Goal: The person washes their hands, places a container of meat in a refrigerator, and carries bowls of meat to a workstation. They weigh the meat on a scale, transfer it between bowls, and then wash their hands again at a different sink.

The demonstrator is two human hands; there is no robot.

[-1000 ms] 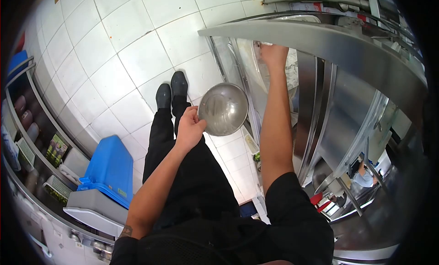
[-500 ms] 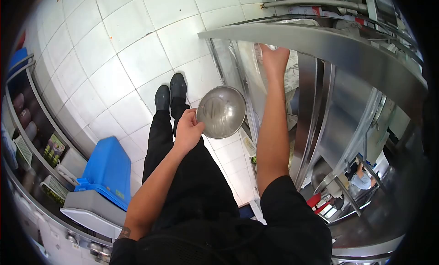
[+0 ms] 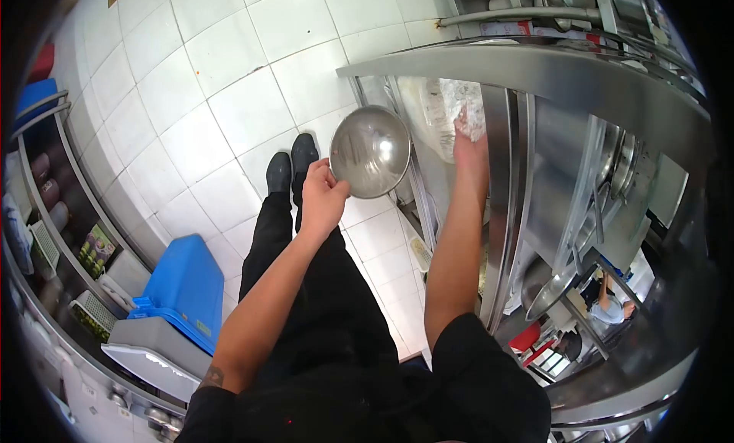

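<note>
A round metal bowl [image 3: 371, 151] hangs over the tiled floor in the middle of the view, its hollow side facing the camera. My left hand [image 3: 324, 196] is closed on the bowl's left rim, thumb and fingers pinching the edge. To the right, my right hand [image 3: 469, 136] reaches into an opened compartment below a steel counter edge. Its fingers are partly hidden under a whitish, crumpled mass [image 3: 462, 103], which it touches; whether it grips the mass is not clear. A pale translucent bag or liner [image 3: 428, 114] lies just left of the mass.
A steel counter edge [image 3: 505, 64] crosses the upper right. At the lower left is a blue-lidded grey bin [image 3: 180, 286], beside shelves with containers [image 3: 92, 313]. Another person [image 3: 608, 307] shows at the far right. White tiles [image 3: 222, 53] cover the floor.
The bowl and my left hand have moved up, closer to the compartment. My right hand has shifted lower, and the whitish mass now shows over its fingers.
</note>
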